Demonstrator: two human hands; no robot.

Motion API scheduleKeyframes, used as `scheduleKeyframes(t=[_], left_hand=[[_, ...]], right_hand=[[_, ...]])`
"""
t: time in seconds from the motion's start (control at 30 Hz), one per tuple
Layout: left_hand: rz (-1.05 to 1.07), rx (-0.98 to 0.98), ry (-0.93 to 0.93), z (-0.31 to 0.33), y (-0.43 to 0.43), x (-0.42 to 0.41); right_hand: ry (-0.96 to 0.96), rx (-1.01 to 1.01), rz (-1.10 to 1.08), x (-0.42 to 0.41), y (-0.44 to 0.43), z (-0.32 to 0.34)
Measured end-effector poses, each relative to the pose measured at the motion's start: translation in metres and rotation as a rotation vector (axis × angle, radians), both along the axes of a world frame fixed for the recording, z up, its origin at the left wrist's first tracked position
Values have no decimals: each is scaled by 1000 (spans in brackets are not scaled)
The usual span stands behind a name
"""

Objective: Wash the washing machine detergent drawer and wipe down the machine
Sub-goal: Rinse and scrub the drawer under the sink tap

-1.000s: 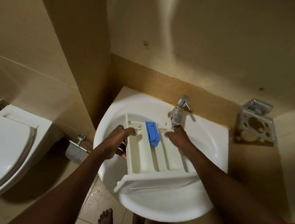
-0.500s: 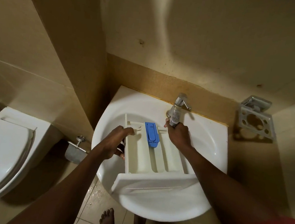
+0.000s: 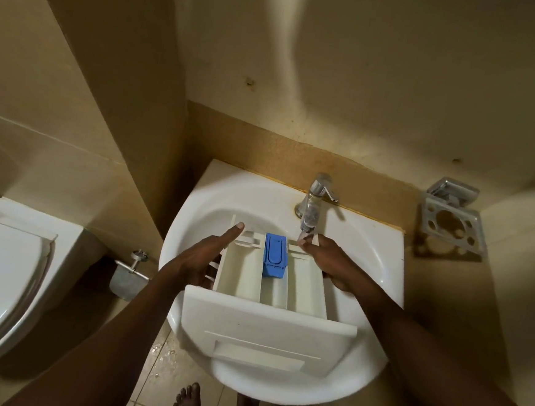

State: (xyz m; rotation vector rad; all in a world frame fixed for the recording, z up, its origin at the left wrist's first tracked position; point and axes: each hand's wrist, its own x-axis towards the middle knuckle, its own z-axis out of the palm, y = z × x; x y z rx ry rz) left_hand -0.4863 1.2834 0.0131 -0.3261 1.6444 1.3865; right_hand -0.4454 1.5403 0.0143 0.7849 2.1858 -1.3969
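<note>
Beige bathroom walls close in around one white pedestal sink [image 3: 380, 259], and the single detergent drawer [image 3: 268, 302] lies across its basin, front panel toward six o'clock and overhanging the near rim, back end toward twelve under the lone chrome tap [image 3: 314, 203]. One blue siphon cap [image 3: 275, 254] sits in the middle of three compartments. At nine o'clock of the drawer the left hand [image 3: 198, 258] presses flat against the side wall, fingers spread wide and the forefinger extended, bracing and not gripping. At three o'clock the right hand [image 3: 331, 265] curls along the opposite wall, its fingertips up by the tap's outlet; I cannot tell whether it truly clasps the drawer or just steadies it. No running water is clearly visible. With so much of the panel beyond the rim and neither hand firmly closed, the drawer could tip toward six o'clock and drop to the tiled floor, which looks wet beside the one bare foot [image 3: 188, 401] in full view. One toilet [image 3: 1, 274] stands at nine o'clock, and one metal toothbrush holder [image 3: 450, 217] hangs at two.
</note>
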Motion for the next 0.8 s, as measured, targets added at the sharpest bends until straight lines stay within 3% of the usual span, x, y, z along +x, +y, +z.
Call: scheduleKeyframes(t=[0.23, 0.47, 0.67, 0.8], left_hand=[[-65, 60, -54, 7, -11, 3], [222, 177, 87, 12, -41, 8], [158, 49, 298, 39, -23, 26], [446, -67, 339, 40, -2, 35]], right_hand=[[0, -62, -284, 27, 5, 0], [64, -159, -536, 62, 3, 2], [100, -139, -623, 71, -14, 1], [116, -141, -632, 68, -22, 3]])
